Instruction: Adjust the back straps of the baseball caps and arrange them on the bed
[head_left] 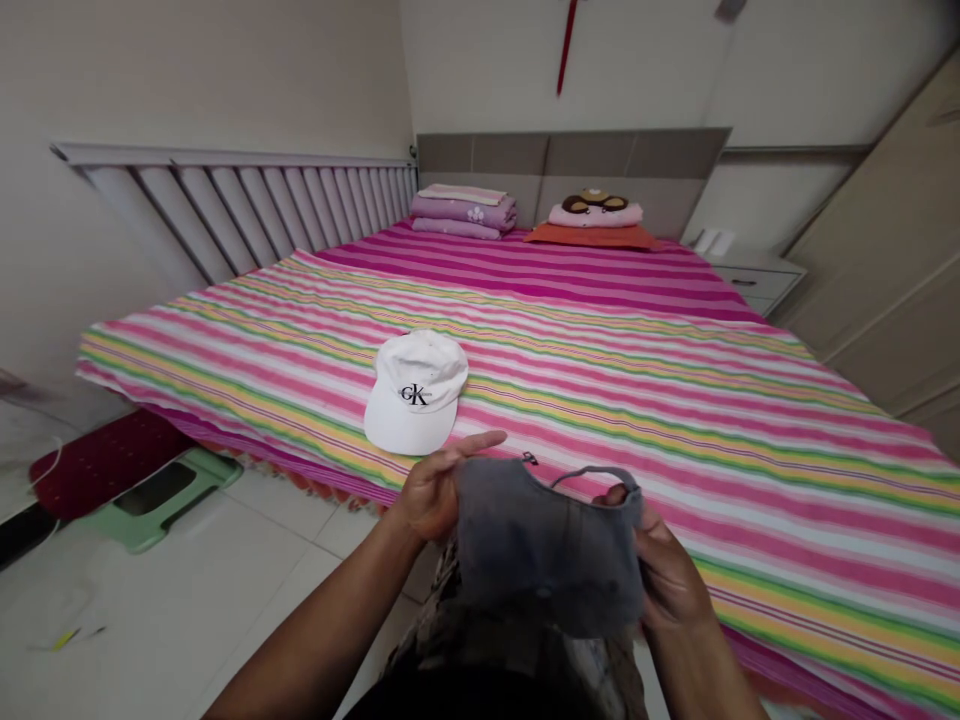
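**Gray baseball cap (547,545) being held up over a striped bed (675,450)**

The person's left hand (431,490) is gripping one side of the cap, its fingers stretching flat along the top edge. The right hand (671,570) is curling around the opposite side, with one fingertip (613,494) showing beside the back strap (592,474). The hands are staying apart, and the faded cap is spreading open between them, just above the bed's near edge. A small metal clasp (529,458) is dangling at the cap's top edge.

A white cap with black CK lettering (414,392) is lying on the bed, just beyond the left hand. Toward the head of the bed, folded purple bedding (463,212) is sitting on the left, and a pink pillow (595,212) is resting on an orange cushion (592,236) on the right. A white radiator (240,210) is standing along the bed's left side, where a green step stool (161,497) and a dark red mat (105,460) are lying on the floor. A white nightstand (757,280) is standing beside the bed's right side.
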